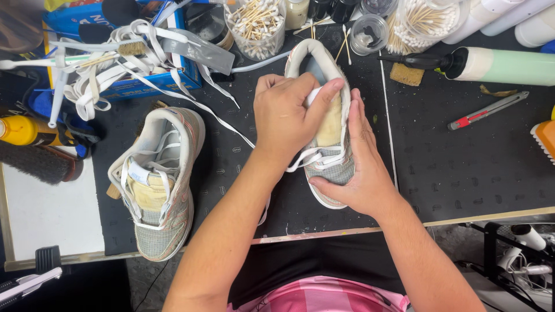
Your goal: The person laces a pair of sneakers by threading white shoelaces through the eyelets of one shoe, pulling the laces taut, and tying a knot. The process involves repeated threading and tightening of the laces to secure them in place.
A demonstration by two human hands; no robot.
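A worn grey and white sneaker (325,69) lies on the black mat (462,167), heel away from me. My left hand (286,115) rests on top of it, thumb and fingers pinching the yellowed tongue (330,124) and a white bit near the collar. My right hand (358,170) cups the sneaker's right side and toe and holds it steady. Loosened white laces (306,159) hang out between the two hands. The matching second sneaker (159,179) lies to the left, untouched, with its laces slack.
A blue box (150,84) draped with white laces stands at the back left. Jars of cotton swabs (257,23) stand behind the shoe. A green and white bottle (503,65), a utility knife (485,110) and a sponge (406,74) lie to the right. At the left are a yellow bottle (23,130) and a brush (34,162).
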